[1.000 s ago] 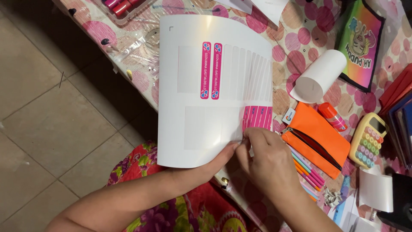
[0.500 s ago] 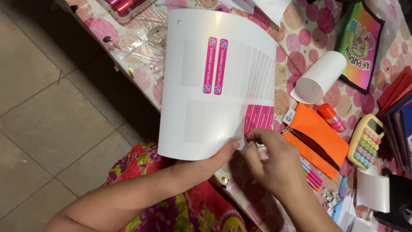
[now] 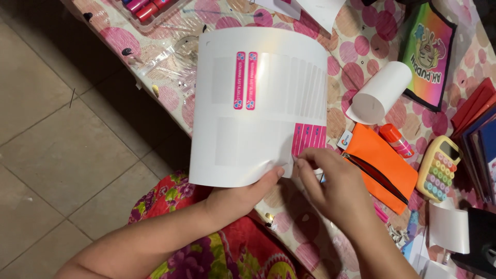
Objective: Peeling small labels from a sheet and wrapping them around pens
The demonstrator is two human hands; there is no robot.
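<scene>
Sheet: white glossy sticker sheet (image 3: pixel 258 103), curved, held up over table edge; mostly peeled blank slots.
Labels top: two narrow pink stickers (image 3: pixel 245 80) upright, side by side, upper middle of sheet.
Labels low: pink strip row (image 3: pixel 309 138) at sheet's lower R corner, just above R fingertips.
L hand (image 3: pixel 243 194): thumb on front of sheet's bottom edge, other fingers behind; pinching sheet.
R hand (image 3: pixel 336 188): thumb & forefinger pressed together, pinching at bottom of pink strip row; can't tell if a strip was lifted.
Pouch: orange zip pouch (image 3: pixel 380 168) flat on table (image 3: pixel 356 36), just R of R hand; zip shut as far as seen, contents hidden.
Roll: white paper roll (image 3: pixel 380 93) above pouch.
Glue: orange-capped stick (image 3: pixel 397 140) touching pouch's top edge.
Calc: yellow toy-coloured calculator (image 3: pixel 439 168), R of pouch.
Tray: clear tray of markers (image 3: pixel 144 8), top L, pink & red.
</scene>
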